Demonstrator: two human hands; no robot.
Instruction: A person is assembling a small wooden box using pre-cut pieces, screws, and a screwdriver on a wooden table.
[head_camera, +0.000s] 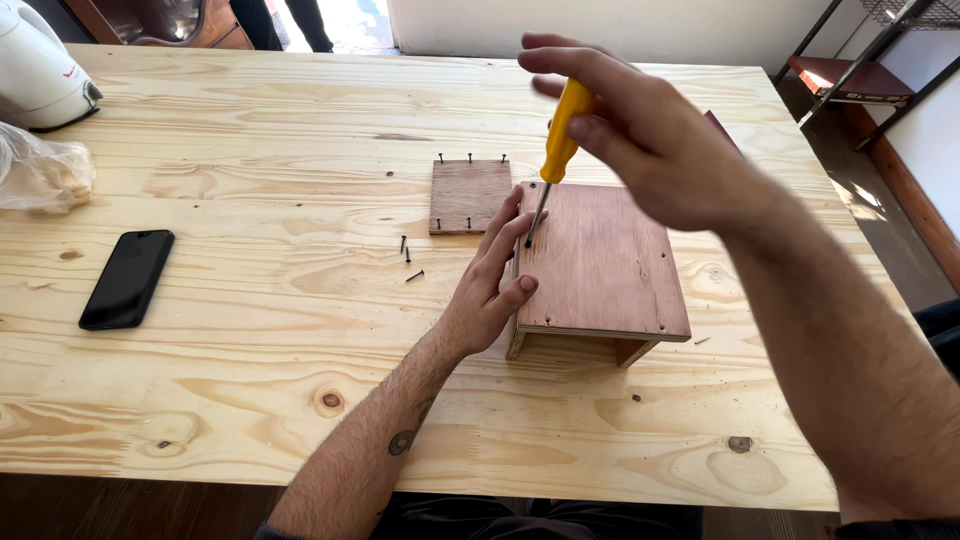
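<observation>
A brown plywood box (605, 265) lies open side down on the pine table (250, 330). My right hand (650, 130) grips a yellow-handled screwdriver (560, 135), its tip set upright on the box's top near the left edge. My left hand (490, 290) presses against the box's left side, fingers laid along the edge beside the tip. A small loose plywood panel (470, 196) with several screws standing in its corners lies just left of the box. A few black screws (408, 258) lie loose below that panel.
A black phone (127, 278) lies face up at the left. A clear plastic bag (40, 172) and a white kettle (38, 75) sit at the far left corner. A metal shelf (860, 60) stands beyond the table's right side.
</observation>
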